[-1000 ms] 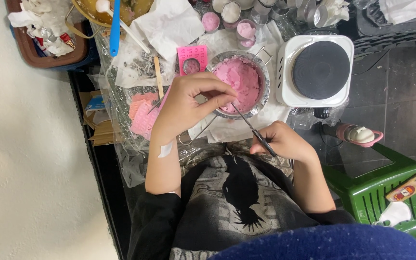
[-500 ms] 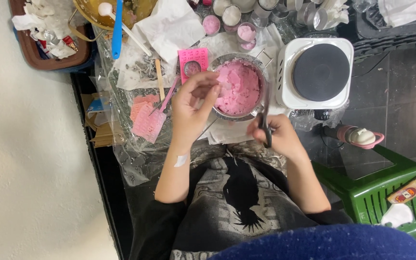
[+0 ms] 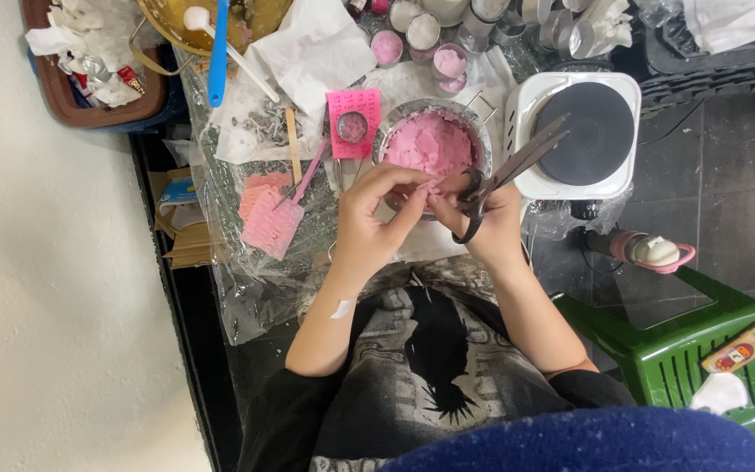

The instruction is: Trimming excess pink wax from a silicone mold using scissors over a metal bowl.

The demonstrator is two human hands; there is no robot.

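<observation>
Scissors (image 3: 517,166) held in the right hand (image 3: 491,218) beside a bowl of pink stuff.

Largest nearby is the white hotplate (image 3: 583,135), just right of the metal bowl (image 3: 434,140) on the cluttered table (image 3: 246,288). Both hands meet at the bowl's near rim: the right hand has its fingers through the scissor loops, blades together and pointing over the hotplate; the left hand (image 3: 373,218) pinches something small and pink that cannot be made out. A pink mold (image 3: 353,122) lies left of the bowl.
</observation>
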